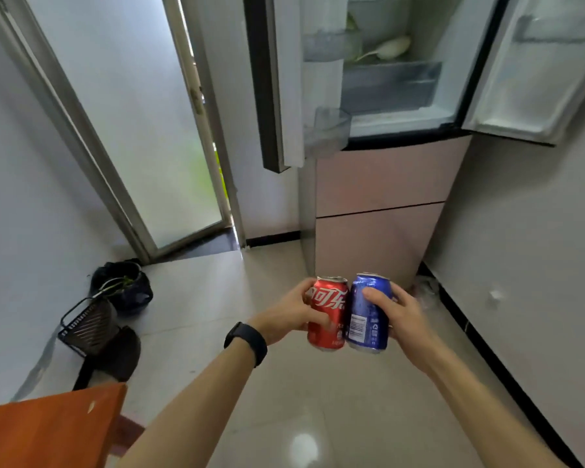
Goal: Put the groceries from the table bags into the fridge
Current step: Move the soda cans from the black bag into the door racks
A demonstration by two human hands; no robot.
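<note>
Carrying two cans toward the open fridge (392,79); left hand (294,315) wraps the red can (330,315), right hand (402,315) wraps the blue can (368,315), both upright, sides touching, held approx mid-air over the floor; prob. full, so fairly heavy, rigid, smooth walls maybe slippery; grip round the middle.

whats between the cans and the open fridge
Nothing: in the head view only bare tiled floor separates the red can and blue can from the fridge.

Left hand (293,312) grips a red can (328,315), right hand (402,315) a blue can (368,314) (cans touching), before the open fridge (389,184).
</note>
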